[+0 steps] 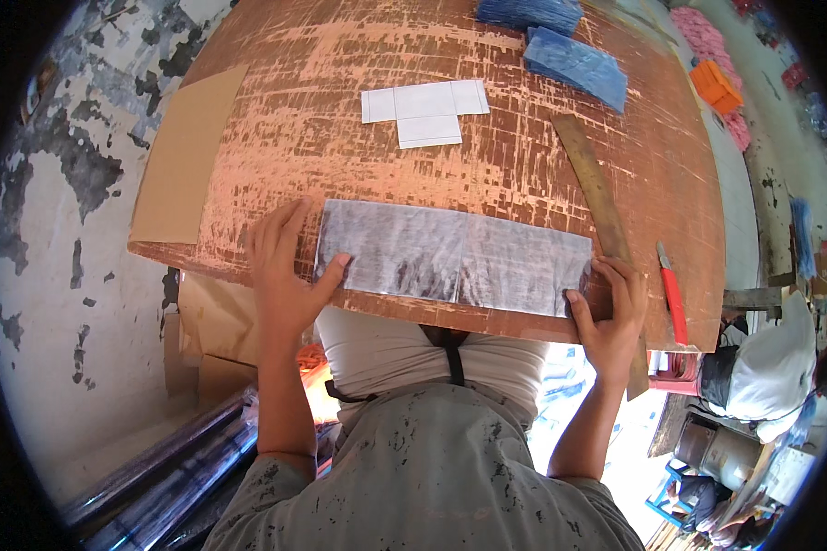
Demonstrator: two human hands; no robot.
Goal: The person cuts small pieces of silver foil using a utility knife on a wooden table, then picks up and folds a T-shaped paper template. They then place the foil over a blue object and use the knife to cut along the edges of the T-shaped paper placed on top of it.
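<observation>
A translucent greyish plastic sheet [400,250], long and narrow with a crease line near its middle, lies flat along the table's near edge. At its left end rests my left hand [289,266], fingers stretched over the table and thumb touching the plastic. My right hand [611,312] is at the other end, its thumb on the near right corner and its fingers bent but apart from the thumb, by the sheet's right edge. Beside that hand runs a worn metal ruler [593,179]. A red-handled cutter knife [672,298] lies farther right.
On the scratched brown table [294,138] sits a white T-shaped paper piece [427,110]. Stacks of blue plastic sheets [574,69] lie at the far right. Brown cardboard [188,161] covers the left side. Plastic rolls [170,468] lean below left; a peeling wall [64,230] stands beyond.
</observation>
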